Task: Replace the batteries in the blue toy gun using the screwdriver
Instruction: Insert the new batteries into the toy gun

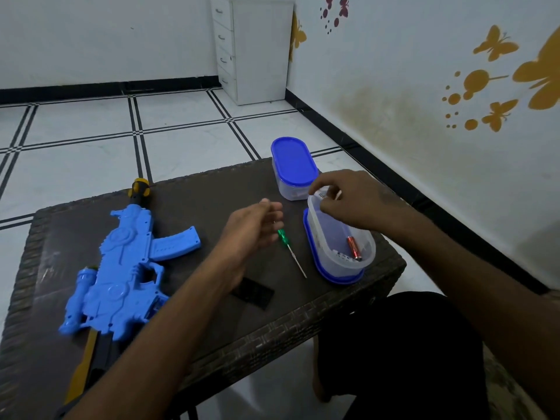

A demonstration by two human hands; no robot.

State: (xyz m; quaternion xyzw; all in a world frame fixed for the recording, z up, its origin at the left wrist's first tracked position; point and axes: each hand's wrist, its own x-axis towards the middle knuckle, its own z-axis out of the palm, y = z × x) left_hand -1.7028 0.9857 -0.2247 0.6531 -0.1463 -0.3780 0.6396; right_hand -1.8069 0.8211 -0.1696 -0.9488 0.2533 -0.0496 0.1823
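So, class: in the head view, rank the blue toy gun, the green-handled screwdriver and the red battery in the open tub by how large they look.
1. blue toy gun
2. screwdriver
3. red battery
All lie similarly near, so the order is safe.

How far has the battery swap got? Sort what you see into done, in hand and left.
Done: the black cover lies loose on the table and the screwdriver is set down. In hand: the right hand pinches a battery over the open container; the left hand hovers open. Left: fitting batteries into the blue toy gun and screwing the cover back.
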